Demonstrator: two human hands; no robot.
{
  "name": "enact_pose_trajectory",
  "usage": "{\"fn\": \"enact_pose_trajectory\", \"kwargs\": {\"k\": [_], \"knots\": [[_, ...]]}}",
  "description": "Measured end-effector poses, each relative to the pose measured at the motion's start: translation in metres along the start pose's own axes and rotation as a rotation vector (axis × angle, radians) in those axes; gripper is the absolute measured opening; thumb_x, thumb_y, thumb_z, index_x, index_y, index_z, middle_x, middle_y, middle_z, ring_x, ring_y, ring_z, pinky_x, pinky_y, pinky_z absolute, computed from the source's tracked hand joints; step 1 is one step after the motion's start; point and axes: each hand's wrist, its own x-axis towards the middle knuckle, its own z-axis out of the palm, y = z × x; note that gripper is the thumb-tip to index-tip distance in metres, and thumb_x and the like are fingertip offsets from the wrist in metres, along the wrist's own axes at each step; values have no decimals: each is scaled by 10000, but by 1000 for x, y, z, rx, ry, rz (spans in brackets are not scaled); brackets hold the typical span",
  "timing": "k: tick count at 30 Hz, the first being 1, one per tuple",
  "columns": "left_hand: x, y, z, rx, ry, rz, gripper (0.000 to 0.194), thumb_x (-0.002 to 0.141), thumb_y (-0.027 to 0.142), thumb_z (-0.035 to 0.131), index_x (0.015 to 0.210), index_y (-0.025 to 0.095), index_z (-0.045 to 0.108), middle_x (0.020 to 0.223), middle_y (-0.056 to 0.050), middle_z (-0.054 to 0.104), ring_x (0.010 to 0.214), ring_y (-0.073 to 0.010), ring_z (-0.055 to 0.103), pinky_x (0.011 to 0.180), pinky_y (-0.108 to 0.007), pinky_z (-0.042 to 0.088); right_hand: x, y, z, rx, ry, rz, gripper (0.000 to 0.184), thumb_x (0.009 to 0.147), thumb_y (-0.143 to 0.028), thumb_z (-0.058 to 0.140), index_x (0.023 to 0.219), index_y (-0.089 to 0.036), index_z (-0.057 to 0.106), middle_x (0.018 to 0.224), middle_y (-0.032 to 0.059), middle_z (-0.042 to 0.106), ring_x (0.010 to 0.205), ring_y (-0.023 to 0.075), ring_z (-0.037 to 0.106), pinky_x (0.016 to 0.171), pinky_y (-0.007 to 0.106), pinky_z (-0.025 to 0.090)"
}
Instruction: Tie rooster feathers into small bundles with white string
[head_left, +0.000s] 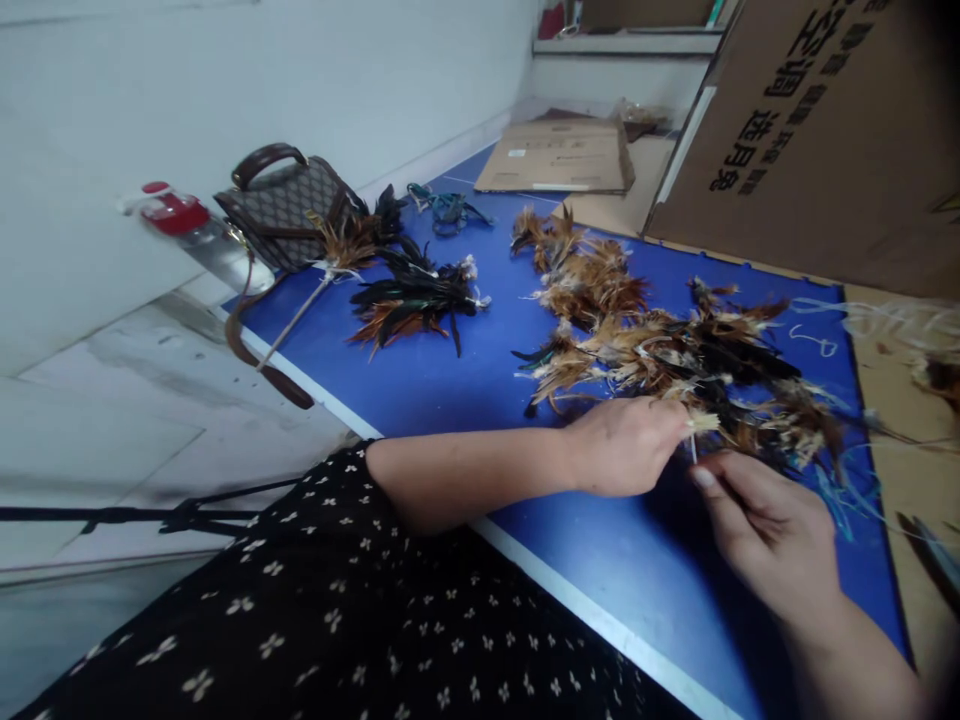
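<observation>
My left hand (630,445) is closed in a fist around a feather bundle, whose pale quill ends (705,424) poke out past the thumb side. Most of the bundle is hidden by the fingers. Just below, my right hand (776,530) pinches a short taut white string (694,449) between thumb and forefinger; the string runs up to the quill ends. Loose brown and black feather bunches (645,350) lie on the blue tabletop (465,410) directly beyond both hands.
On the left are a brown patterned handbag (292,205), a red-capped bottle (206,235), a feathered stick (296,320) and dark feathers (416,295). Teal cords (448,208) and flat cardboard (559,155) lie behind. A large carton (817,150) stands at right, with a dark blade-like tool (930,555) nearer.
</observation>
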Motion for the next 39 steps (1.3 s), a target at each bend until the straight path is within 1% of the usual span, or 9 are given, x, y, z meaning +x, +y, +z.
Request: {"fn": "enact_pose_trajectory", "kwargs": {"k": [4,9,14,18,24,29,34,36,39], "knots": [[2,5,6,207,-162,30,312,1121,124,597,1391,104,752,1202,-181,866,1094,-317,866,909,-433,704,-3,4,-3,-91,-23,-69,247,1154,-338,689,930,-274,770,791,46,776,626,195,726,572,318,546],[4,1,8,111,-375,341,234,1060,87,701,1206,222,824,1153,-90,890,1062,-259,863,830,-358,657,-3,17,-19,-57,-129,53,410,1163,-506,681,842,-272,781,727,34,738,608,187,696,591,314,558],[2,-7,10,-266,-127,272,236,1144,106,574,1085,213,776,1168,-88,890,1120,-212,849,1041,-340,669,-1,15,-12,112,-73,235,543,1168,-684,690,867,-243,791,767,42,755,675,196,703,634,302,582],[1,-2,14,-261,88,63,254,1167,157,539,1027,201,746,1080,-109,867,1058,-241,842,1054,-392,684,-3,9,6,58,11,190,438,1202,-577,669,928,-256,784,826,43,761,728,206,718,681,320,587],[3,2,7,76,-137,-16,254,1057,73,649,1243,145,806,1215,-169,875,1166,-322,861,998,-448,718,-7,15,5,-135,-30,-17,300,1172,-445,686,946,-274,783,821,46,755,691,202,708,653,339,534],[7,-7,-2,-61,-408,271,209,1037,29,685,1089,184,816,1193,-130,895,1142,-266,871,993,-367,692,-2,21,-9,19,-141,45,384,1197,-484,662,900,-269,778,762,16,729,637,178,695,614,304,549],[8,-14,0,-401,-126,162,276,1210,184,548,1039,201,764,1131,-98,887,1100,-199,846,1058,-326,660,0,14,-3,125,-54,230,491,1182,-649,686,899,-260,788,806,34,775,697,201,721,649,309,579],[7,-13,4,-344,-31,28,306,1227,215,512,1062,192,769,1120,-105,882,1093,-213,845,1051,-348,662,-2,12,4,84,-32,186,429,1176,-586,710,902,-264,784,807,34,769,683,197,706,643,315,561],[6,-10,8,-123,-98,-43,238,1136,112,561,1140,170,792,1191,-133,890,1163,-264,854,1064,-400,673,-6,14,9,-60,-44,21,290,1162,-426,710,925,-276,783,795,28,747,662,195,692,638,332,535]]}}
